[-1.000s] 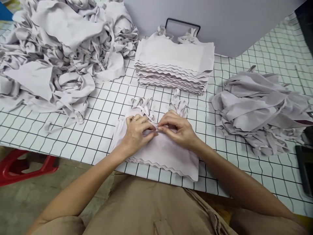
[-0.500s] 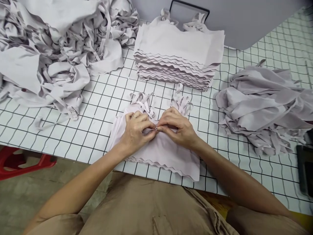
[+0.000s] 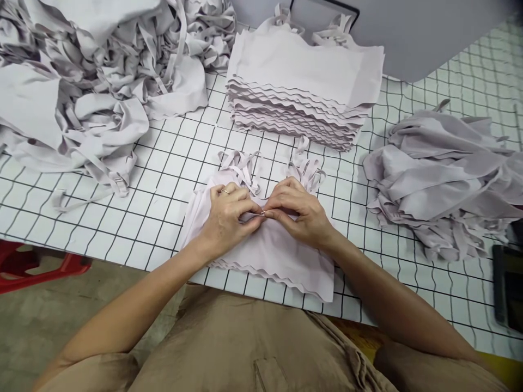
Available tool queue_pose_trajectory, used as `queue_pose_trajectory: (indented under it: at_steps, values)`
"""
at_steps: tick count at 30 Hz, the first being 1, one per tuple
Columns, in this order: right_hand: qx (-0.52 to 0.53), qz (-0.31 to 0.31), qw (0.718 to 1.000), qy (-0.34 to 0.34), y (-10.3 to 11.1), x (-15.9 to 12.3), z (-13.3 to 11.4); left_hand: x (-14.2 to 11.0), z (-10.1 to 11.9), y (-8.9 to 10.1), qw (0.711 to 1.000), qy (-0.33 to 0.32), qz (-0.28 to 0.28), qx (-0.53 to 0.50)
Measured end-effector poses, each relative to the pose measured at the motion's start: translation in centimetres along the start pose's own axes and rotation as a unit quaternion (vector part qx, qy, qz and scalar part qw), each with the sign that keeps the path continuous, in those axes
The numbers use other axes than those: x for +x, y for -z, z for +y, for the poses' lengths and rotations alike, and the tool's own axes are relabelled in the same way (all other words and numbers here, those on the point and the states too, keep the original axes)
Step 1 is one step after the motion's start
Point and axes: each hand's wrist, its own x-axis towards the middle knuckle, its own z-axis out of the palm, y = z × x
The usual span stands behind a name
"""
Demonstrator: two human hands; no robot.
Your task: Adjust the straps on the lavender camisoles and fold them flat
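A small stack of pale lilac fabric pieces (image 3: 281,261) with scalloped lower edges lies at the near edge of the grid-patterned table (image 3: 163,179). Bunches of thin straps (image 3: 241,166) stick out at its far side. My left hand (image 3: 226,215), a ring on one finger, and my right hand (image 3: 300,212) meet over the top of the stack. Both pinch the fabric at one spot, fingertips touching. A thin metal pin or needle (image 3: 256,214) shows between them.
A taller neat stack of the same pieces (image 3: 302,92) stands behind. A big tangled heap of fabric and straps (image 3: 90,81) fills the left. A loose pile (image 3: 445,174) lies on the right. A dark flat object (image 3: 506,288) sits at the right edge, a red stool (image 3: 36,267) on the floor.
The view has tilted slightly, so everything sits a little higher in frame. Both hands stay pinched together on the fabric, with only small finger movements.
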Motion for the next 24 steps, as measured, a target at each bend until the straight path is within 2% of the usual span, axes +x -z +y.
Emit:
queue_pose_trajectory:
  at_steps: [5,11,14,16,19,22,24]
  values:
    - [-0.037,-0.034,0.999,0.017,0.4,0.3,-0.3,-0.1,-0.2,0.1,1.0,-0.011,0.002,-0.014]
    - [-0.128,-0.174,0.975,0.043,1.9,1.3,-0.8,-0.2,-0.6,-0.2,1.0,-0.014,0.004,-0.025]
    - [-0.108,-0.227,0.967,0.031,3.4,3.3,-0.2,-0.1,-0.6,0.1,1.0,0.0,-0.008,-0.029]
    - [-0.078,-0.231,0.97,0.004,4.3,5.4,0.3,-0.1,-0.5,0.7,0.999,0.009,-0.015,-0.032]
    - [-0.066,-0.199,0.978,-0.013,4.7,8.9,0.6,-0.3,-0.5,2.3,0.999,0.025,-0.021,-0.034]
    - [-0.075,-0.178,0.981,-0.004,3.9,11.5,0.9,-0.7,-0.7,4.0,0.996,0.061,-0.049,-0.034]
    - [-0.07,-0.174,0.982,-0.004,3.2,12.2,1.2,-1.0,-0.8,4.8,0.995,0.083,-0.053,-0.023]
